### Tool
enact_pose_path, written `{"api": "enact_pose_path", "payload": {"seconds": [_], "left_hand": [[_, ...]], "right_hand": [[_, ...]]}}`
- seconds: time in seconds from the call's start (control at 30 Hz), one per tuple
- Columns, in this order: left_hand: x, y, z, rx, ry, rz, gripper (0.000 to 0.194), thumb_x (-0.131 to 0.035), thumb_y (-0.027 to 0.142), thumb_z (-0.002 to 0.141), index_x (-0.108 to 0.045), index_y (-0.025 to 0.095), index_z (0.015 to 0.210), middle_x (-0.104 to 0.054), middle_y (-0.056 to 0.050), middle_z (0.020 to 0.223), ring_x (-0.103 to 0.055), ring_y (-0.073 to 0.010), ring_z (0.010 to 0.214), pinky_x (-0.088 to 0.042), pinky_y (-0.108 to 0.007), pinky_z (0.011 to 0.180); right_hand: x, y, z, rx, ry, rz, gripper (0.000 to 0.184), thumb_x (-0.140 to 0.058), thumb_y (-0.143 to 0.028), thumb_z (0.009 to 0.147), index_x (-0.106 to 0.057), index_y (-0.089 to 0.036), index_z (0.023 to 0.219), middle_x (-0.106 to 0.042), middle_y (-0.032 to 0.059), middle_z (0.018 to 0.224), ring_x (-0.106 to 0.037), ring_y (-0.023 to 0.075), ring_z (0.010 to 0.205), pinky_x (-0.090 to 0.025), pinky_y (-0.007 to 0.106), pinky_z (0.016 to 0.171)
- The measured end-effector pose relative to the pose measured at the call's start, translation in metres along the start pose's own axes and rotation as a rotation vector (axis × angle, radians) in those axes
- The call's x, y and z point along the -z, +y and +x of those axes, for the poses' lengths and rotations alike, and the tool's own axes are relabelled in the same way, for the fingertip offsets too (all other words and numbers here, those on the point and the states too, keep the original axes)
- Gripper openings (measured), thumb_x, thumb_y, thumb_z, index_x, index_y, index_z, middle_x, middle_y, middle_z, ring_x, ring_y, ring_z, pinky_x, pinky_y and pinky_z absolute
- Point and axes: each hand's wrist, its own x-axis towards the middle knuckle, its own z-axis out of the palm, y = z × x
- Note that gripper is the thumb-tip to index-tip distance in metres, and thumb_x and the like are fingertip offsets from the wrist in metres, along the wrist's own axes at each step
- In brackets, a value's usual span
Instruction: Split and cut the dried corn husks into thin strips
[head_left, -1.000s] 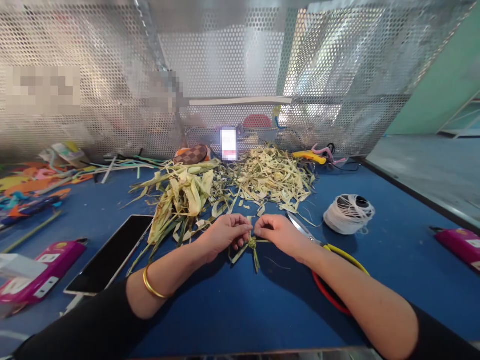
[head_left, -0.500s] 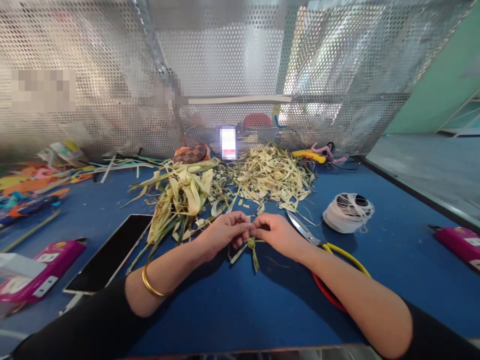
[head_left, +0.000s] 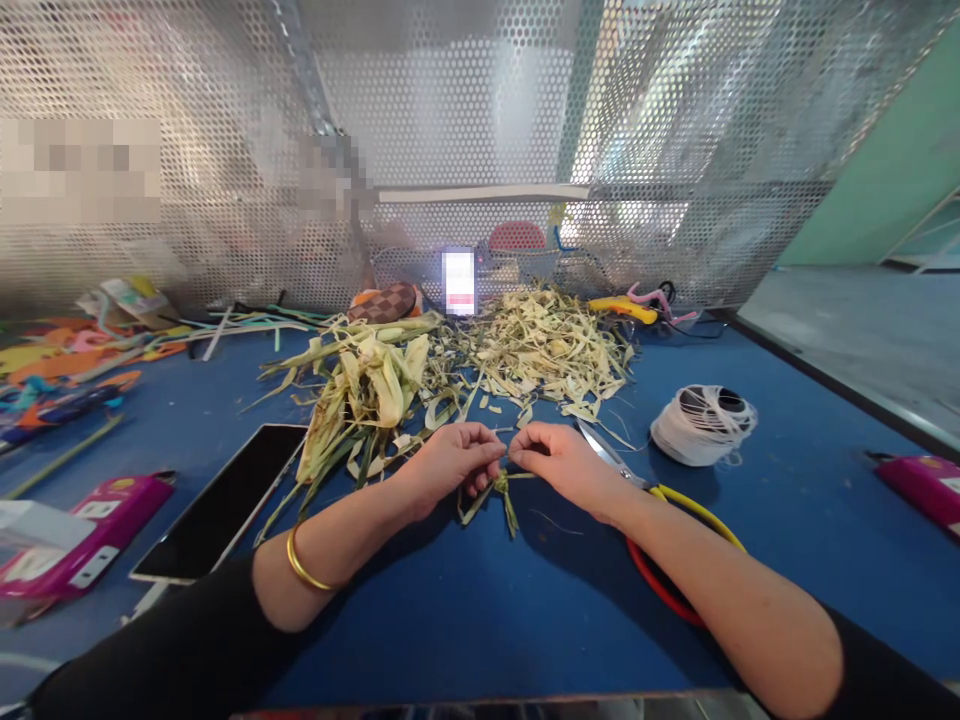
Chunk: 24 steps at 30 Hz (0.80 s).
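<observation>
My left hand [head_left: 461, 460] is closed in a pinch at a small knotted piece of corn husk [head_left: 504, 488]. The green knot shows just below its fingertips, with short husk ends spreading over the blue table. My right hand [head_left: 551, 452] is also pinched, a small gap to the right of the left fingertips. Whatever lies between its thumb and finger is too small to make out. Scissors [head_left: 690, 515] with one yellow and one red handle lie partly under my right forearm, their blades beside the right hand.
Whole corn husks [head_left: 375, 385] and a heap of husk scraps [head_left: 551, 345] lie beyond my hands. A spool of white thread [head_left: 703, 425] stands to the right. A phone [head_left: 221, 500] and a magenta packet [head_left: 112, 530] lie left. Perforated metal mesh [head_left: 465, 120] closes the back.
My right hand has drawn slightly to the right, so the fingertips that were together now stand apart. My left hand stays at the knotted husk. The view has shifted a little.
</observation>
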Motion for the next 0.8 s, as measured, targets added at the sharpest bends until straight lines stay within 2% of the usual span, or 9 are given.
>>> {"api": "enact_pose_path", "payload": {"seconds": [0.37,0.53,0.7,0.8], "left_hand": [[0.002,-0.001,0.002,0.011,0.012,-0.023,0.021,-0.068,0.031,0.069,-0.054,0.015,0.074,-0.063,0.001,0.061,-0.048,-0.0045,0.044,-0.036,-0.015,0.04],[0.002,0.002,0.001,0.022,0.073,-0.029,0.019,-0.071,0.026,0.064,-0.059,0.015,0.074,-0.064,0.0,0.063,-0.047,-0.0042,0.045,-0.033,-0.014,0.038],[0.003,0.004,0.0,0.021,0.091,0.002,0.019,-0.073,0.024,0.059,-0.062,0.015,0.071,-0.056,0.004,0.053,-0.047,-0.0052,0.045,-0.033,-0.015,0.038],[0.003,0.007,-0.002,-0.011,0.068,0.063,0.018,-0.073,0.024,0.059,-0.062,0.015,0.07,-0.055,0.004,0.052,-0.048,-0.0057,0.045,-0.033,-0.015,0.038]], "right_hand": [[0.003,-0.008,-0.003,-0.079,-0.017,0.096,0.011,-0.055,-0.028,0.072,-0.057,-0.018,0.069,-0.048,-0.0049,0.06,-0.039,0.0098,0.056,-0.032,0.024,0.057],[0.005,-0.011,-0.005,-0.044,-0.074,0.034,0.01,-0.054,-0.025,0.074,-0.058,-0.017,0.069,-0.052,-0.0033,0.064,-0.044,0.0106,0.061,-0.035,0.024,0.06],[0.008,-0.011,-0.005,0.018,-0.142,-0.119,0.007,-0.055,-0.02,0.073,-0.059,-0.017,0.069,-0.054,-0.0024,0.065,-0.048,0.0114,0.062,-0.037,0.024,0.059],[0.009,-0.008,-0.003,0.076,-0.048,-0.149,0.006,-0.057,-0.021,0.074,-0.062,-0.018,0.076,-0.059,-0.0002,0.073,-0.053,0.0127,0.067,-0.042,0.026,0.064]]}}
